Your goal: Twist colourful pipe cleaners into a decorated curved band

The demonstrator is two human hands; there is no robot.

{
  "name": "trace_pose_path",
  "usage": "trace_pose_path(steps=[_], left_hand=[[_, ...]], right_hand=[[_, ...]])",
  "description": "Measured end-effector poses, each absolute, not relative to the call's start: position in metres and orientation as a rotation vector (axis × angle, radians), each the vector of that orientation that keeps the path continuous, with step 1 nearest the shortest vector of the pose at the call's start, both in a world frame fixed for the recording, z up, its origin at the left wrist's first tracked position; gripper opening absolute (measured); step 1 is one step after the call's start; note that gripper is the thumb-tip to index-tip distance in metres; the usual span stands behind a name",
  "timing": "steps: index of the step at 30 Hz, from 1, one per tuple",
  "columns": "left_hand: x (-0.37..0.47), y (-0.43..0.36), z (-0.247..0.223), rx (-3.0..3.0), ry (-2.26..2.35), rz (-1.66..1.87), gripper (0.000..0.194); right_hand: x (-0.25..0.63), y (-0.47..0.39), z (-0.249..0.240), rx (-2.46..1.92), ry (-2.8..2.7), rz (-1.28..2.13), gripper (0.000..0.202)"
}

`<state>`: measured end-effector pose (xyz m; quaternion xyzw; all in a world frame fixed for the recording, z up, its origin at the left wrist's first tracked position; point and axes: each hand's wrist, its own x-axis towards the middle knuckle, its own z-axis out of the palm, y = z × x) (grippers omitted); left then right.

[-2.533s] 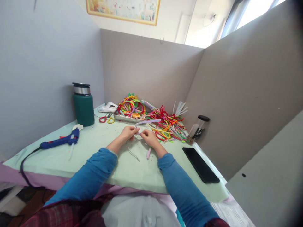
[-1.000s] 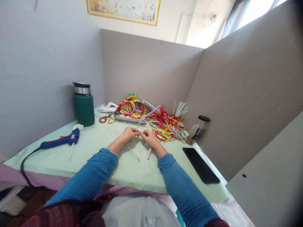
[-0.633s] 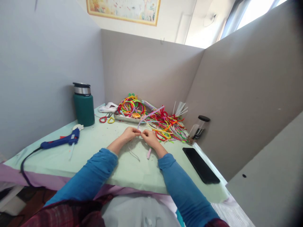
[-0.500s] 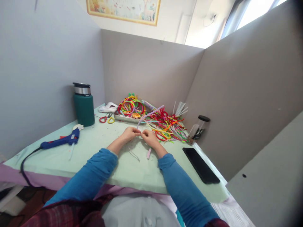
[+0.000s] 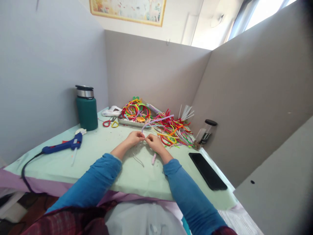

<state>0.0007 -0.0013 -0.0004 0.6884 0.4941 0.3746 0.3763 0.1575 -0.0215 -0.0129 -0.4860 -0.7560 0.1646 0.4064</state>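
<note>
A lilac pipe cleaner (image 5: 156,120) rises from between my fingertips and bends over to the right. My left hand (image 5: 134,138) pinches it close to its lower end. Fingertip to fingertip with it, my right hand (image 5: 154,142) is also closed in a pinch on the same pipe cleaner; the fingers cover the part they hold. Below my right hand, a short pink piece (image 5: 154,159) lies on the table. A thin grey wire-like strand (image 5: 138,160) rests between my forearms.
A metal tray (image 5: 132,123) heaped with bright pipe cleaners sits at the back, with a loose pile (image 5: 173,130) beside it. To the left are a blue glue gun (image 5: 61,145), a green bottle (image 5: 87,112) and scissors (image 5: 110,123). A black phone (image 5: 207,171) lies right.
The free end of the lilac pipe cleaner has swung lower and farther right. Both hands have stayed almost in place, still pinching.
</note>
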Motion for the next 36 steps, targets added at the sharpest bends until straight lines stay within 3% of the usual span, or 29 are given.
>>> trace_pose_path(steps=[36], left_hand=[[-0.001, 0.001, 0.002, 2.121, 1.448, 1.049, 0.014]], right_hand=[[0.158, -0.016, -0.019, -1.239, -1.899, 0.37, 0.018]])
